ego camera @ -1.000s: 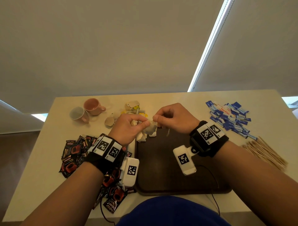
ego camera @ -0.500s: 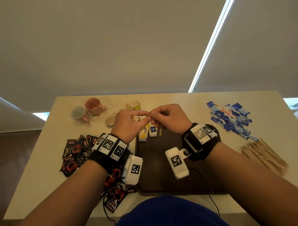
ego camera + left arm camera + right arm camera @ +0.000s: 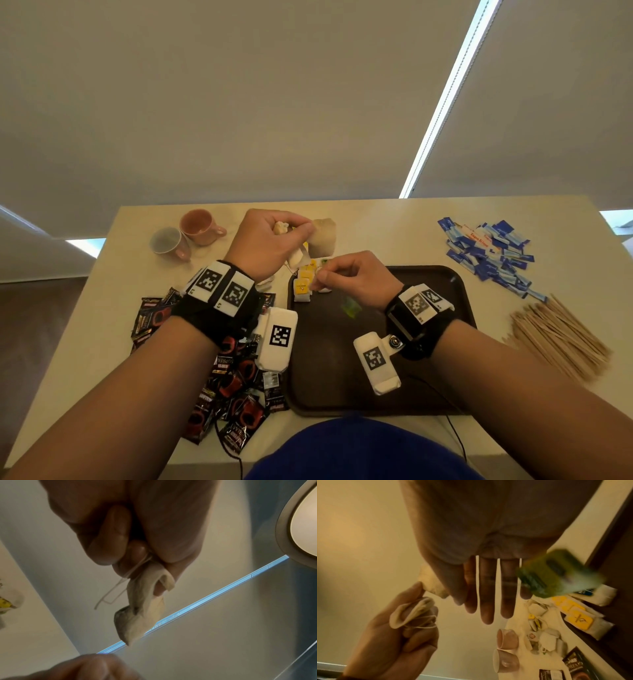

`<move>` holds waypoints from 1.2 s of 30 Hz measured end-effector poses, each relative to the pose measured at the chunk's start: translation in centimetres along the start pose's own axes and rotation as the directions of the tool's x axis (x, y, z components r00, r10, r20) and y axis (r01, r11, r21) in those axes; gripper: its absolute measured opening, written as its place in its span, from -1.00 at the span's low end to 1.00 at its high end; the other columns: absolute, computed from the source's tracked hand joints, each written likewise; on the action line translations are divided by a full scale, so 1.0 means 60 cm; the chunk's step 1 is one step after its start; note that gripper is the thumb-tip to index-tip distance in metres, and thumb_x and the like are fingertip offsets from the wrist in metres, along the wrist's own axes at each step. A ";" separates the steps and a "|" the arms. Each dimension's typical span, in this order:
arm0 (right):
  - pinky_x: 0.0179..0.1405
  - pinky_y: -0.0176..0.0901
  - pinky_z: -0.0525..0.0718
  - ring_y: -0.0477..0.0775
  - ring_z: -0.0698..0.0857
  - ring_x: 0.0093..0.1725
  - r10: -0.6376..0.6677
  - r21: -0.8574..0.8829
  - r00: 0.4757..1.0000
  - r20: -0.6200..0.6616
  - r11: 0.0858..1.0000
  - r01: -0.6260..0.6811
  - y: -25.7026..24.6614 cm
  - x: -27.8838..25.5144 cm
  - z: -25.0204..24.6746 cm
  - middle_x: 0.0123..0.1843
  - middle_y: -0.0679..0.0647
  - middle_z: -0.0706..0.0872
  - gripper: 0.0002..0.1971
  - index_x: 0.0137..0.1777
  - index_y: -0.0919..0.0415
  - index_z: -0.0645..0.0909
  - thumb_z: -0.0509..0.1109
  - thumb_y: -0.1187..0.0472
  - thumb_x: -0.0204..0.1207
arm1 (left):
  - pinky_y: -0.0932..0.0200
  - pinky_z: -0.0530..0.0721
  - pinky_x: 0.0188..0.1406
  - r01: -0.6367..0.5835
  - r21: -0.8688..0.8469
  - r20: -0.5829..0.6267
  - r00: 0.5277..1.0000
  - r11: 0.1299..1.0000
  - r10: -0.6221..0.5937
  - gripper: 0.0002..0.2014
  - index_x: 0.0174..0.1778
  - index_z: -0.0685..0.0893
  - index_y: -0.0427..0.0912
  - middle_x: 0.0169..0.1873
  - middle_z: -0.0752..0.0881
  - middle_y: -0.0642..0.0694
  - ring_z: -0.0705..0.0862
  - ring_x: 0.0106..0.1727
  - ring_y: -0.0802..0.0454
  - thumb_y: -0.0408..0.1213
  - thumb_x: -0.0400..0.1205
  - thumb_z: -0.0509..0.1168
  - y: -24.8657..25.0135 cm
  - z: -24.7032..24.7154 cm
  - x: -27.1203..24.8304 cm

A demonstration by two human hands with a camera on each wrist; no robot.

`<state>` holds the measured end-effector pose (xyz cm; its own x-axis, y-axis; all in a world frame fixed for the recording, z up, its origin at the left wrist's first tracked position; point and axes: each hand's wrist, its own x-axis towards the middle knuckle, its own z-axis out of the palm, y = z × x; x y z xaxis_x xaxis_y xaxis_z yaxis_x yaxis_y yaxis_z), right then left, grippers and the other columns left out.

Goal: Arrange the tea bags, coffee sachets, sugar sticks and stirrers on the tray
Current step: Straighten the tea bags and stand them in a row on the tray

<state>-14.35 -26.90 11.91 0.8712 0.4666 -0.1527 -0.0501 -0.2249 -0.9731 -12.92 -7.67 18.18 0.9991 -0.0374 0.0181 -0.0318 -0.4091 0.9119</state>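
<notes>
**A:** ok so what's actually in the tray (image 3: 428,342) right now?

**B:** Just a few tea bags (image 3: 303,287) with yellow tags, lined up in the far left corner. There's also a green blurry smear (image 3: 350,306) over the dark surface; the right wrist view shows a smeared green tag (image 3: 556,573) by the fingers, can't tell if it's touching anything. Everything else sits on the table (image 3: 376,219): coffee sachets (image 3: 236,377) piled to the left of the tray, blue sugar sticks (image 3: 489,253) far right, wooden stirrers (image 3: 558,335) in a heap nearer on the right.

**A:** and the cups?

**B:** Two pink cups (image 3: 186,233) lying on their sides at the far left. Can't make out anything inside them.

**A:** hands?

**B:** Left hand (image 3: 270,240) is raised over the table beyond the tray, fingers clenched around a crumpled tea bag (image 3: 142,608), its string looped out past the fingers. Right hand (image 3: 352,277) is over the tray's far left corner, thumb and forefinger pinching something small. Can't tell what. The other fingers hang straight in the wrist view.

**A:** anything hidden?

**B:** Loose tea bags (image 3: 544,639) beyond the tray are mostly behind the hands in the head view, and the wrist cameras cover some sachets.
</notes>
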 end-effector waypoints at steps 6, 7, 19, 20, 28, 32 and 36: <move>0.11 0.06 0.79 0.19 0.82 0.08 0.113 0.139 0.988 0.106 0.982 -0.127 0.006 0.004 0.014 0.08 0.34 0.81 -0.79 0.12 0.46 0.70 0.33 0.31 0.68 | 0.31 0.69 0.00 0.023 -0.062 -0.006 1.000 0.998 -0.024 -0.90 -0.16 0.82 0.07 -0.19 0.82 0.18 0.75 -0.12 0.32 -0.26 0.61 0.49 0.002 0.002 0.003; 0.09 0.09 0.79 0.22 0.81 0.08 0.132 0.173 0.984 0.122 0.973 -0.152 0.006 0.004 0.016 0.10 0.37 0.80 -0.79 0.16 0.49 0.67 0.32 0.33 0.68 | 0.30 0.69 -0.02 0.031 -0.076 -0.008 0.999 0.997 -0.031 -0.88 -0.18 0.82 0.08 -0.20 0.82 0.16 0.75 -0.13 0.30 -0.27 0.61 0.49 0.001 0.003 0.003; -0.08 -0.12 0.83 0.16 0.85 -0.02 0.279 0.188 0.956 0.088 0.938 -0.291 0.025 0.002 0.020 0.04 0.36 0.81 -0.76 0.33 0.30 0.52 0.18 0.44 0.72 | 0.30 0.37 -0.63 0.149 -0.205 0.018 0.989 0.967 -0.149 -0.95 -0.08 0.83 -0.09 -0.54 0.69 0.13 0.47 -0.62 0.20 -0.26 0.63 0.45 0.010 0.001 -0.002; -0.06 -0.11 0.83 0.14 0.85 -0.02 0.299 0.170 0.953 0.046 0.938 -0.302 0.029 0.005 0.017 0.01 0.32 0.82 -0.77 0.32 0.33 0.54 0.24 0.40 0.71 | 0.24 0.42 -0.56 0.149 -0.207 0.022 0.989 0.967 -0.147 -0.95 -0.12 0.83 -0.04 -0.51 0.71 0.05 0.50 -0.57 0.12 -0.24 0.63 0.46 0.011 0.000 -0.003; -0.39 -0.31 0.63 -0.15 0.69 -0.44 0.163 -0.184 0.958 -0.238 0.960 -0.210 0.025 0.037 -0.016 -0.40 -0.05 0.76 -0.89 0.01 0.22 0.80 0.44 0.25 0.62 | 0.08 0.47 -0.47 0.216 -0.238 0.138 0.973 0.947 -0.187 -0.89 -0.22 0.87 0.03 -0.44 0.69 -0.19 0.52 -0.46 -0.14 -0.25 0.60 0.50 -0.004 -0.002 -0.024; -0.27 -0.26 0.79 -0.06 0.81 -0.30 0.058 -0.130 0.955 -0.291 0.987 -0.100 -0.008 0.049 -0.035 -0.21 0.16 0.85 -0.83 0.03 0.36 0.81 0.44 0.28 0.62 | -0.15 0.56 -0.14 0.233 -0.222 0.146 0.968 0.947 -0.204 -0.90 -0.19 0.90 0.08 -0.17 0.81 -0.35 0.64 -0.23 -0.21 -0.23 0.57 0.53 -0.021 0.007 -0.039; -0.25 -0.15 0.82 0.02 0.85 -0.26 -0.101 -0.145 0.959 -0.265 0.987 0.063 -0.045 0.052 -0.045 -0.20 0.19 0.85 -0.87 0.05 0.38 0.78 0.48 0.35 0.57 | -0.13 0.53 -0.19 0.269 -0.187 0.174 0.956 0.945 -0.238 -0.84 -0.22 0.89 0.14 -0.09 0.77 -0.51 0.60 -0.22 -0.22 -0.24 0.59 0.50 -0.035 0.018 -0.049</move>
<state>-10.18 -27.15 14.53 0.9700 0.2433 -0.0028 0.0767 -0.3168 -0.9454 -15.80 -7.69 15.75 0.9577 -0.0966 -0.2710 0.2440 -0.2266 0.9429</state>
